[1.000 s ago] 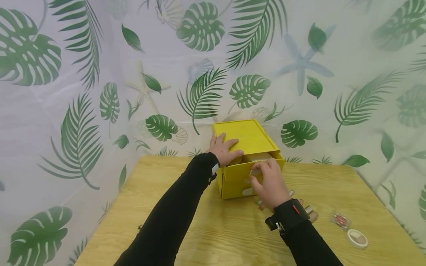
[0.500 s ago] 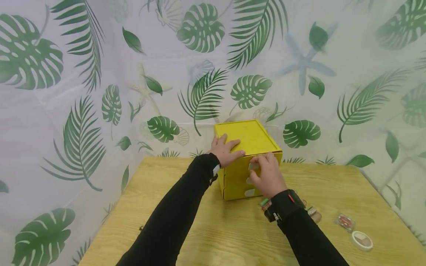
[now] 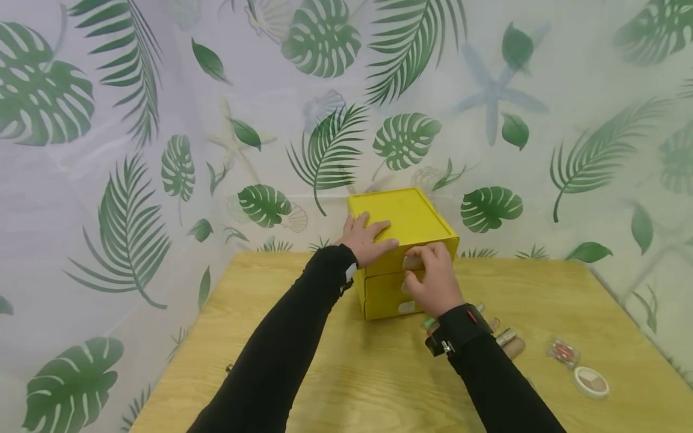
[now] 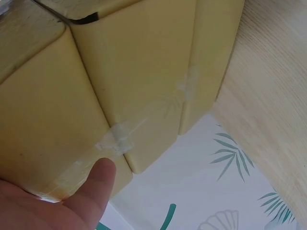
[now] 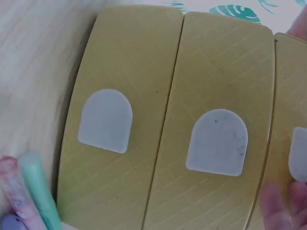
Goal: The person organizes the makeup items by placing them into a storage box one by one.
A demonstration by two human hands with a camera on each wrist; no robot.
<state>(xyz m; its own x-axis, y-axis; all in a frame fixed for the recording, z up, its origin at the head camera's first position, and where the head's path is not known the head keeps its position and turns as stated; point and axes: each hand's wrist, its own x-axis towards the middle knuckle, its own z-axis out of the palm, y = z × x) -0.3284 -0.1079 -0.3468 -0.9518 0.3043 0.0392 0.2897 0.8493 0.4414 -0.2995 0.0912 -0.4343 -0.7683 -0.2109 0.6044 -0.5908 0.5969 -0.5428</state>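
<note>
A yellow drawer box (image 3: 400, 213) stands at the back of the wooden table, its stacked drawer fronts flush. My left hand (image 3: 364, 242) rests with spread fingers on its top left edge; in the left wrist view one digit (image 4: 98, 187) lies along the box's side by clear tape. My right hand (image 3: 440, 282) is at the top drawer's white tab (image 3: 412, 263), thumb and forefinger apart around it. In the right wrist view two fingertips (image 5: 274, 208) show beside that tab, while the white tabs (image 5: 217, 143) of the lower drawers are untouched.
Right of the box lie a green tube (image 5: 38, 189), a pink tube (image 5: 19, 191) and a beige item (image 3: 511, 344). Further right are a clear-cased red palette (image 3: 563, 353) and a round white compact (image 3: 591, 382). A leaf-print curtain (image 3: 325, 54) hangs behind the table.
The top drawer, partly out one second ago with its contents showing, has slid back flush into the box. My right hand moved inward with it; my left hand stayed on the box.
</note>
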